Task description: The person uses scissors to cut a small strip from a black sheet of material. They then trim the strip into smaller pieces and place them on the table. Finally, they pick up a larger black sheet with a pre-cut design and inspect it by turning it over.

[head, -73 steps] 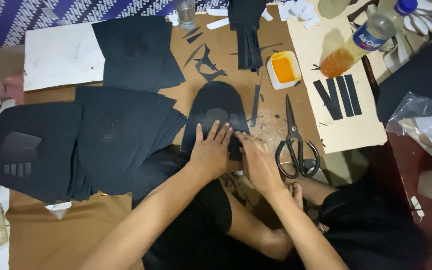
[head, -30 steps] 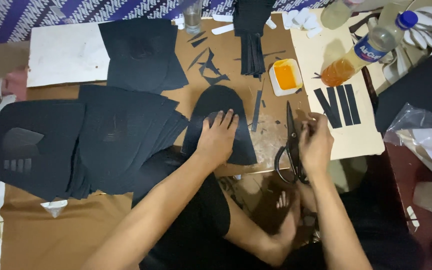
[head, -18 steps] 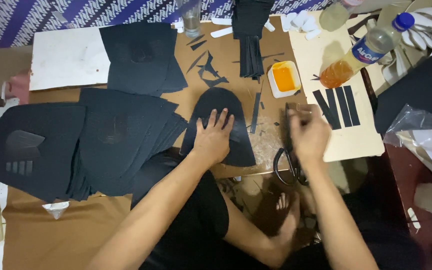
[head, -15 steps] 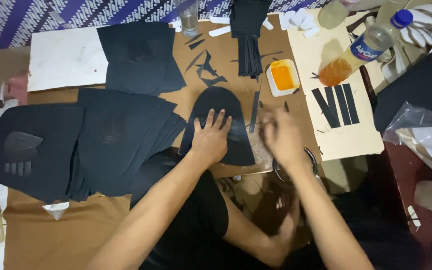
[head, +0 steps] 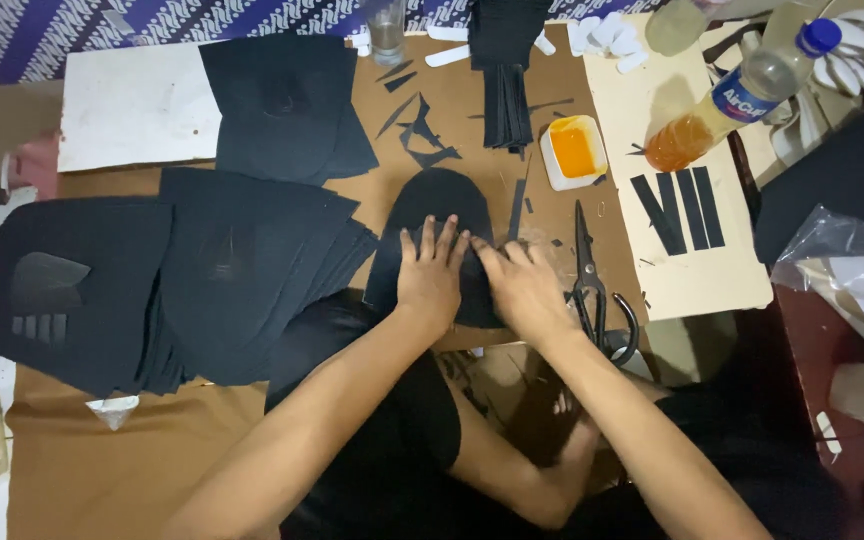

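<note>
Hands: left (head: 432,275) and right (head: 522,285) flat, open, pressing black dome-shaped piece (head: 437,205) underneath.

Clear bottle (head: 742,95), blue cap, blue label, orange liquid, lying top right; crumpled clear bag (head: 842,250) right edge.

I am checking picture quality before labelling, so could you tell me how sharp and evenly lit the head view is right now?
Head view: both hands, left hand and right hand, look sharp on the black rounded piece; light is soft overhead, with no harsh shadows; black sheets lose detail in darkness; the plastic bottle shows slight glare; edges bend mildly from the wide lens.
</note>
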